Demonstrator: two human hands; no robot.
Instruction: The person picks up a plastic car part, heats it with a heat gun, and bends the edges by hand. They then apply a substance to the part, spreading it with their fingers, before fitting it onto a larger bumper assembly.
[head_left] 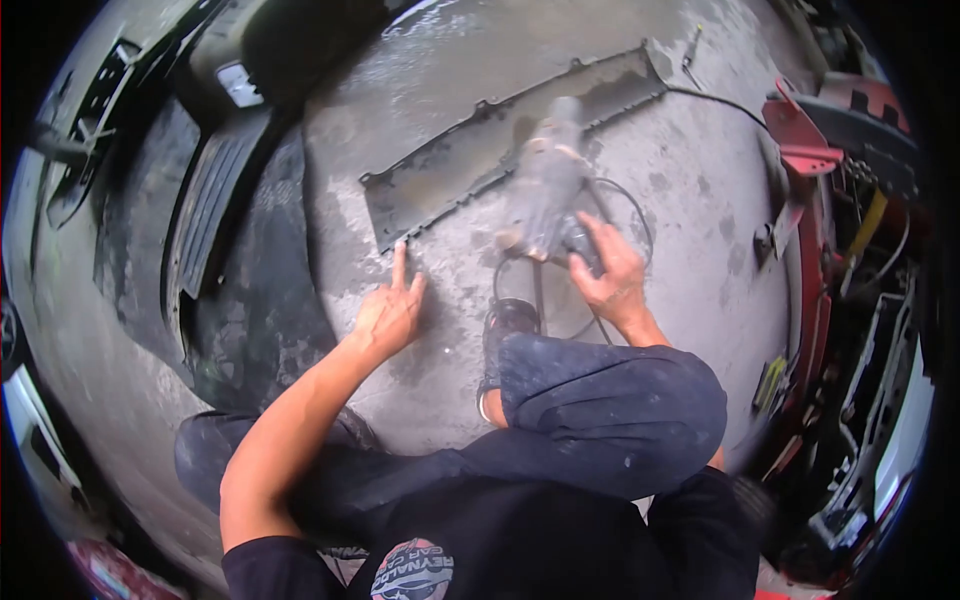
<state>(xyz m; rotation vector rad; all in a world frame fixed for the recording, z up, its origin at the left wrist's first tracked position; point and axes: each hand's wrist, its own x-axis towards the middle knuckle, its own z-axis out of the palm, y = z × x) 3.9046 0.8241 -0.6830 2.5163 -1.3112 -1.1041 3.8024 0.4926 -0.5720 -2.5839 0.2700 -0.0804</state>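
A long dark plastic panel (480, 148) with clips along its edges lies on the concrete floor ahead of me. My left hand (388, 316) has its index finger stretched out, the fingertip right at the panel's near left corner. Wrapped round the handle of a grey heat gun (545, 185) is my right hand (612, 272). The heat gun is smeared by motion, and its nozzle points away from me, overlapping the panel in this view. A dark cord (640, 205) loops over the floor beside the tool.
Black vehicle trim and matting (255, 260) lie on the left. Red metal equipment (800, 135) with a chain stands on the right, near several loose parts. A thin tool (692, 48) lies beyond the panel. My shoe (512, 318) is just below the heat gun.
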